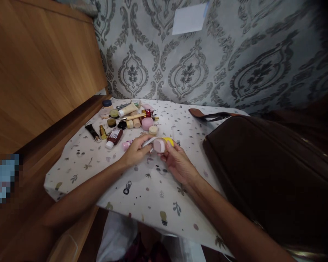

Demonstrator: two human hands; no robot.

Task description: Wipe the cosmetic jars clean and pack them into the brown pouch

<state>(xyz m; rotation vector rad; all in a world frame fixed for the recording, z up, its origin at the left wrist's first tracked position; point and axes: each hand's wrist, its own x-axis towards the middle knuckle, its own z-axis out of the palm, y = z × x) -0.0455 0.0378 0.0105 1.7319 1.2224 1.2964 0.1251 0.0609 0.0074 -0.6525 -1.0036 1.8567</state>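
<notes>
Over the patterned cloth, my right hand has its fingers wrapped round a small yellow container. A pale, round white end of it faces me; its label is out of sight. Pressed against its left side is a thin white wipe or cloth, pinched in my left hand. Just behind my left fingers lies a small pink-capped tube, partly covered. A cream jar and a pink jar stand beyond my hands.
Several cosmetics crowd the back left, among them a dark red bottle, a black tube and a beige tube. A large dark brown bag fills the right side. A wooden cabinet borders the left.
</notes>
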